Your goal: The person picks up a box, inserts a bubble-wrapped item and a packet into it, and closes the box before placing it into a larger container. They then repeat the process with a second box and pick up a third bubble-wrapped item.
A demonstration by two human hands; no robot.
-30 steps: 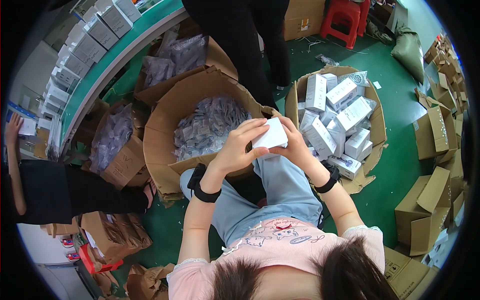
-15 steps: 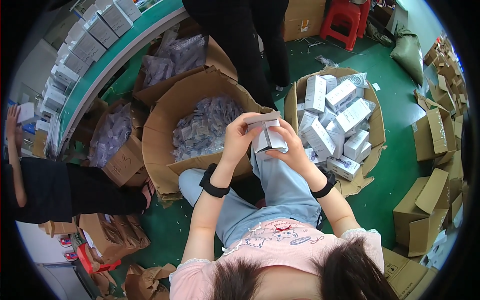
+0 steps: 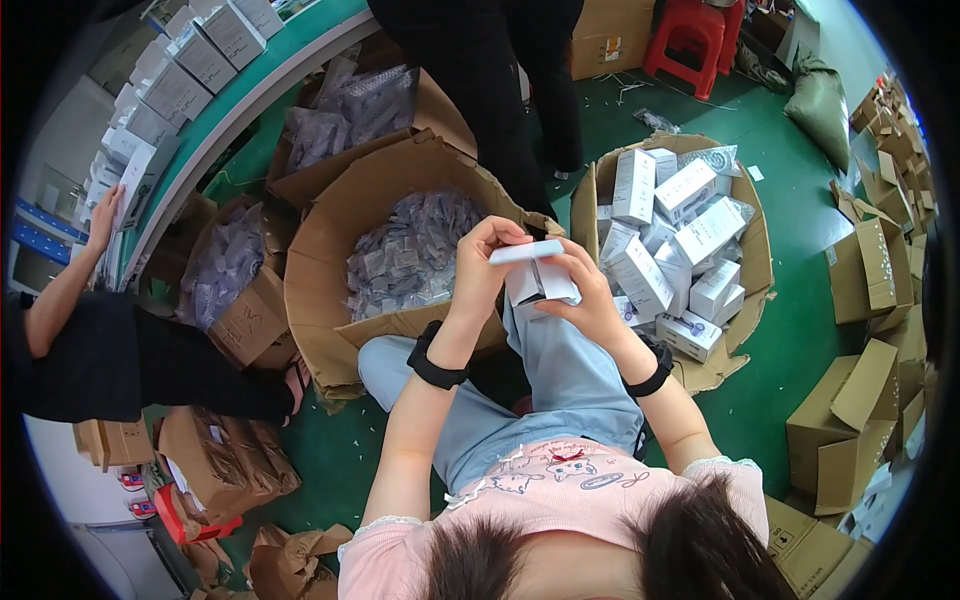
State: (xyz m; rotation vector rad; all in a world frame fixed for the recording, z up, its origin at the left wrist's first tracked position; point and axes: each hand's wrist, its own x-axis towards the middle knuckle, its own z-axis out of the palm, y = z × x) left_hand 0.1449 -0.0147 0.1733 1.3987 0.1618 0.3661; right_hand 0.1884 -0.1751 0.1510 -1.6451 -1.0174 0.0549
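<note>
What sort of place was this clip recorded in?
Likely a packing workshop or small factory: a row of white boxes stands on a green-topped bench, one big carton holds heaped plastic packets, and another carton holds jumbled white boxes.

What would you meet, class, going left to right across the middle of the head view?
A co-worker's hand, clear plastic bags, small packets, the held white box, a heap of white boxes, an open brown carton.

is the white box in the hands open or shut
Open: the white box has its lid flap lifted, and a dark gap shows below it.
</note>
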